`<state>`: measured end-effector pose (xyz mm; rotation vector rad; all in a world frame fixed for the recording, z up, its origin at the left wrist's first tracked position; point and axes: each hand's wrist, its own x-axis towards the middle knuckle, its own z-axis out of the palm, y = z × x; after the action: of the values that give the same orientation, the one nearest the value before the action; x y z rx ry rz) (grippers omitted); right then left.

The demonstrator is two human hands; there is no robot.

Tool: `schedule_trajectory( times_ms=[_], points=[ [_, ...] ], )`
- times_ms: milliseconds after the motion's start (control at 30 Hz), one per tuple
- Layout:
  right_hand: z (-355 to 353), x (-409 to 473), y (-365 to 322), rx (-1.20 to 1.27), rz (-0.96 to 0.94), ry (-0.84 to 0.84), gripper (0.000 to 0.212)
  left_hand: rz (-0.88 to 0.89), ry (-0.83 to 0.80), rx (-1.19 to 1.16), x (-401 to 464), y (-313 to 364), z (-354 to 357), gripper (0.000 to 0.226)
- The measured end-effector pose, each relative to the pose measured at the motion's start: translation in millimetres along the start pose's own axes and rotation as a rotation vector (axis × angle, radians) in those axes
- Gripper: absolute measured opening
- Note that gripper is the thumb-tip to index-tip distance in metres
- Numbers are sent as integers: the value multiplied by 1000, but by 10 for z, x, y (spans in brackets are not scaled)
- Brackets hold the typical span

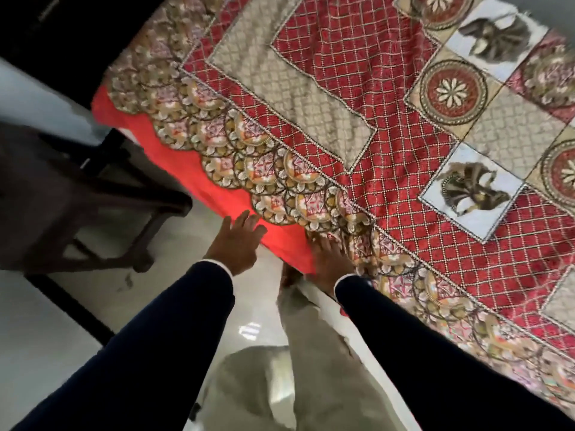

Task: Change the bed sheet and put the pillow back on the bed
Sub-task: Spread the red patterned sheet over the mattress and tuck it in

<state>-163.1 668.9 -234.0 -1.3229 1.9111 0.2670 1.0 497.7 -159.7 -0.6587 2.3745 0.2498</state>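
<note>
A patterned red, beige and gold bed sheet lies spread over the bed, with a plain red-orange border hanging over the near edge. My left hand reaches to that border with fingers straight, its fingertips at the cloth. My right hand lies flat on the scalloped edge of the sheet, fingers extended and blurred. Both arms wear dark sleeves. No pillow is in view.
A dark wooden stool or chair stands on the pale tiled floor left of the bed. My leg in light trousers and a foot stand close against the bed's edge. A dark piece of furniture fills the top left.
</note>
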Motion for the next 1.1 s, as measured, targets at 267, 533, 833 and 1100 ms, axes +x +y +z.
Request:
schedule_trajectory(
  times_ms=[267,533,833,1100],
  points=[
    [351,319,-126,-93,77,272,61,206,-10,191,857,-387,605,98],
    [506,240,-168,-78,76,435,64,477,241,243,1090,-723,680,62],
    [342,199,-755,169,492,449,48,886,400,91,1192,-962,230,25],
    [299,300,-1395,324,467,311,63,960,347,343,1042,-1663,337,51]
  ],
)
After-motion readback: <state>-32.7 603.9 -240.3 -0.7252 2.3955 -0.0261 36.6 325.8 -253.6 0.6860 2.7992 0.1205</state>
